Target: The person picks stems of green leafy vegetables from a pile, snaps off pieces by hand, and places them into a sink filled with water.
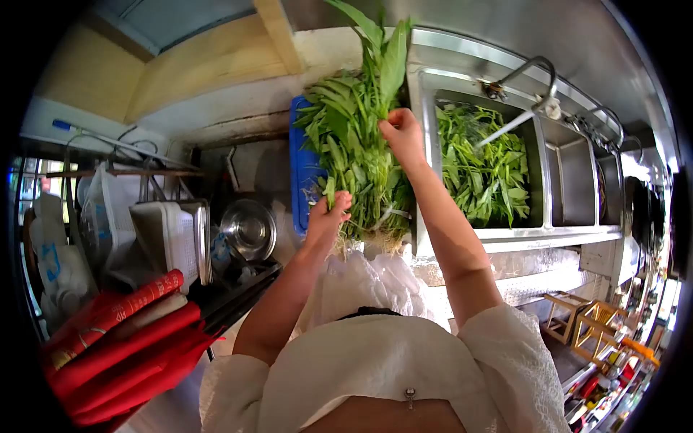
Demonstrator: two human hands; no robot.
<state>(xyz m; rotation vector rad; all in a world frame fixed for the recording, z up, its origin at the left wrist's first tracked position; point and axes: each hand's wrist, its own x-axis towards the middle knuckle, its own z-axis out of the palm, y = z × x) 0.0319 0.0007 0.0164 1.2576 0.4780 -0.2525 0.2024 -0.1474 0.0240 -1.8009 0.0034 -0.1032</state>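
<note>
While the right hand (401,131) is pinching a leafy stalk (393,63) between thumb and forefinger, the left hand (331,211) is hanging over the near-left part of the greens (357,155). Right fingers: tips meeting on the stalk, the rest curling in toward the palm. Stalk is pointing away from the person, broad leaves reaching past the far end of the blue bin (297,173). Left fingers: half curling, leaving a gap; a short green stem is showing by the thumb, can't tell if it's being gripped. Greens are lying heaped in the bin, pale roots (386,242) sticking out at the near end. White strip (395,212) is crossing the stems, near end, right side. Bin is sitting just left of the sink (427,137). More greens (487,173) are filling much of the sink's big left basin, and a tap (550,76) is arching over it. Smaller basin (568,187) is sitting to its right. Left of the bin, a steel bowl (249,229) is resting near white baskets (162,234). Red bundle (137,368) is lying closer to the person, bottom left. Off right, wooden stools (595,328) are standing.
</note>
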